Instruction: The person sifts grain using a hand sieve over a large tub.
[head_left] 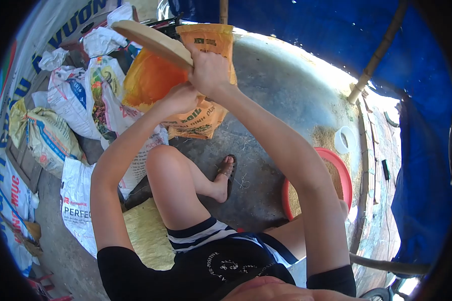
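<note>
My right hand is closed on the near edge of a round, tan, shallow thing, seen almost edge-on, perhaps a sieve or a tray. It is held tilted over the open mouth of an orange soil bag, whose orange inside faces up. Just below and left of it, my left hand is closed at the bag's rim, and its fingertips are partly hidden. What lies deep in the bag cannot be seen.
Several printed sacks crowd the left side. A red basin of brown grain-like material stands at right, partly behind my forearm, near a white container. Blue tarp and a bamboo pole bound the far side.
</note>
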`<action>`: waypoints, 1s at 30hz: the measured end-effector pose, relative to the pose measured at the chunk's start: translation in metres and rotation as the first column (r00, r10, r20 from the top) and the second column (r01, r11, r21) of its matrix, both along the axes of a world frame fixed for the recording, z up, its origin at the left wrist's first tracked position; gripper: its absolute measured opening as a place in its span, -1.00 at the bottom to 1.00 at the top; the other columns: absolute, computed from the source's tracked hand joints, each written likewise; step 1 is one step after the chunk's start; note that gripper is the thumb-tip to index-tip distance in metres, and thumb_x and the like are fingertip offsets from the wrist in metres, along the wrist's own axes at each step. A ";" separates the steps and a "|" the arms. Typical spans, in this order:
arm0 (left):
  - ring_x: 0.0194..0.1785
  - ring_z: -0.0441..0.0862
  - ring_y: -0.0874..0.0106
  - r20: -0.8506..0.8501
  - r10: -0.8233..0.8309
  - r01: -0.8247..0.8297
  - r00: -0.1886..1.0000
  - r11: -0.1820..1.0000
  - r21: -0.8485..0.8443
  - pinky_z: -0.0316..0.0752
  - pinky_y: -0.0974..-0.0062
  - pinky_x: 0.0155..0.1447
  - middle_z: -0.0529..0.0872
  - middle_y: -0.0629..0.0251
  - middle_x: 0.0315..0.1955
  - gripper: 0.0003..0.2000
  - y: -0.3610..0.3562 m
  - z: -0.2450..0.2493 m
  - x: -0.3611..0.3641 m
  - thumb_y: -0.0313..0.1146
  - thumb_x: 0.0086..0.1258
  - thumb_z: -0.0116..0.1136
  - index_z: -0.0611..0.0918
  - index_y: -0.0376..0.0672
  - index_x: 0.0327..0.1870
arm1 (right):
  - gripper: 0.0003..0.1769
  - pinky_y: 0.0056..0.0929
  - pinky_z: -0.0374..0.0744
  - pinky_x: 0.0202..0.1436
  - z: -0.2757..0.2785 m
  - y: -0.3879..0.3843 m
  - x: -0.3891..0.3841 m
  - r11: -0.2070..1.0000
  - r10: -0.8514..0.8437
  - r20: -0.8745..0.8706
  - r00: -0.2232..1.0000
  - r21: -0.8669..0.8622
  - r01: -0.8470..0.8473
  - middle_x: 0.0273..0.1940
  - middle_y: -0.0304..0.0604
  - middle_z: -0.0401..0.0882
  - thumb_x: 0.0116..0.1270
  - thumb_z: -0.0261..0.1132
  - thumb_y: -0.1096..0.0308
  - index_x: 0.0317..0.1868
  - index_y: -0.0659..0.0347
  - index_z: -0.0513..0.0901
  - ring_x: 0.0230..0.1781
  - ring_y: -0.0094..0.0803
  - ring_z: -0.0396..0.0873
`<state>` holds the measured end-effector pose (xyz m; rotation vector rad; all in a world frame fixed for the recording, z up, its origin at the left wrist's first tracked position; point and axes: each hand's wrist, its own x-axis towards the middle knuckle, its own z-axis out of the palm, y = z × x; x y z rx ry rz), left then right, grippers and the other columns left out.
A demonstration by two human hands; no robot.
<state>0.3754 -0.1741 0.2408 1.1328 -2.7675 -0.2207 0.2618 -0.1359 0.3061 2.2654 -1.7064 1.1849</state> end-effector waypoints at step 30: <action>0.24 0.16 0.22 0.014 -0.478 0.477 0.878 0.877 0.062 0.15 0.37 0.22 0.09 0.10 0.22 -0.43 0.032 0.043 -0.184 -0.34 0.14 0.04 0.16 -0.01 0.22 | -0.52 -0.24 0.46 -0.24 -0.274 0.275 -0.358 -0.059 -0.505 0.665 -0.550 0.609 0.791 -0.19 0.02 0.52 0.08 0.13 0.26 0.05 0.13 0.31 -0.22 -0.15 0.52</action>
